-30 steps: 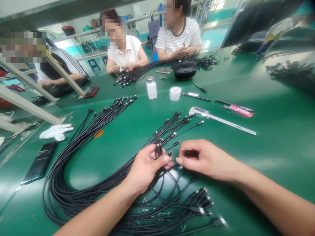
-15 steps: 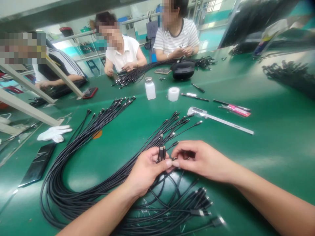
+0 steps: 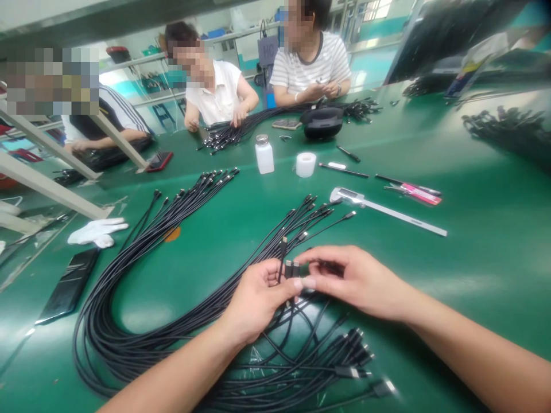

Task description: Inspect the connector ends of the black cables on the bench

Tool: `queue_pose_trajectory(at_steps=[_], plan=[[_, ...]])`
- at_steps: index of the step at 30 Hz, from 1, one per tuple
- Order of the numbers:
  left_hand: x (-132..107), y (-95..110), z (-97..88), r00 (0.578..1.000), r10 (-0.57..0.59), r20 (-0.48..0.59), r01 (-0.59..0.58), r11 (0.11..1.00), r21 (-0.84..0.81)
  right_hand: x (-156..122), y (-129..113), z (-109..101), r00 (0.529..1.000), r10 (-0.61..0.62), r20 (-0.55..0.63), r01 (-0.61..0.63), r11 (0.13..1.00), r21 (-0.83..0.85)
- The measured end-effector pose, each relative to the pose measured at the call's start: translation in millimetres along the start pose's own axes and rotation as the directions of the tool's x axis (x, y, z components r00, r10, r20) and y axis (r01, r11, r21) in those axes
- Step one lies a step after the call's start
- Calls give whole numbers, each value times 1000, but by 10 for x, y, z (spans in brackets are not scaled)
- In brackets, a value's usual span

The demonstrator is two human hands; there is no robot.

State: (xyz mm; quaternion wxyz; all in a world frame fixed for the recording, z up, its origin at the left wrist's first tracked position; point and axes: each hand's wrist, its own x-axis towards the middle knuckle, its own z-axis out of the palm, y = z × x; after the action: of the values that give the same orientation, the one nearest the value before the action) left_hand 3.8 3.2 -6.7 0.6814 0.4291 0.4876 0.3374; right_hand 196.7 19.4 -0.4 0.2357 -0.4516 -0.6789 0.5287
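Observation:
Several black USB cables are pinched in my left hand [image 3: 262, 292], their metal-tipped plugs [image 3: 293, 268] standing upright between thumb and fingers. My right hand [image 3: 340, 275] meets it from the right, thumb tip against the left thumb. Its curled fingers close by the plugs, with dark cable parts partly hidden in the palm. Below both hands, cable strands cross and hang toward the table. A large bundle of black cables [image 3: 97, 304] curves in a U around the left, with plug ends [image 3: 353, 344] at lower right and more ends beyond my hands.
On the green table [image 3: 430, 298] lie a digital caliper [image 3: 387, 211], a tape roll [image 3: 305, 164], a white bottle [image 3: 264, 155], a black phone [image 3: 69, 284] and a white glove [image 3: 98, 232]. Pens and a black case [image 3: 322, 123] lie farther back. Three people sit opposite, with cables before them.
Two plugs in my left hand now stand side by side, more spread than before. My right fingers have shifted slightly over to them. The view has moved a little.

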Motion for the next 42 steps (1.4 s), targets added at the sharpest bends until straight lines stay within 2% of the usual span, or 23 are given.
queue_pose_trajectory(at_steps=[5,13,21,27,30,33,37,42], plan=[[2,-16,-9,1000,4,4,-4,1000,-3,1,5,3,1000,-19,25,18,1000,25],[-2,-24,6,992,7,125,-3,999,-37,-6,-30,24,1000,-9,25,6,994,111],[5,-22,3,989,10,146,-1,998,-61,1,-29,20,998,-31,58,24,992,123],[-9,-7,-19,972,-5,236,19,998,-56,6,-44,21,998,-54,-22,56,996,64],[3,8,-55,961,-8,277,40,993,-110,8,-48,13,999,-22,-36,23,999,28],[18,34,-84,967,-47,251,91,982,-167,12,-24,1,998,9,-64,-7,1000,28],[30,56,-78,973,-129,190,161,974,-160,9,3,-7,998,0,-64,1,1000,22],[14,30,-19,989,-106,104,121,983,-141,-5,-11,3,1000,3,-31,-2,1000,22]])
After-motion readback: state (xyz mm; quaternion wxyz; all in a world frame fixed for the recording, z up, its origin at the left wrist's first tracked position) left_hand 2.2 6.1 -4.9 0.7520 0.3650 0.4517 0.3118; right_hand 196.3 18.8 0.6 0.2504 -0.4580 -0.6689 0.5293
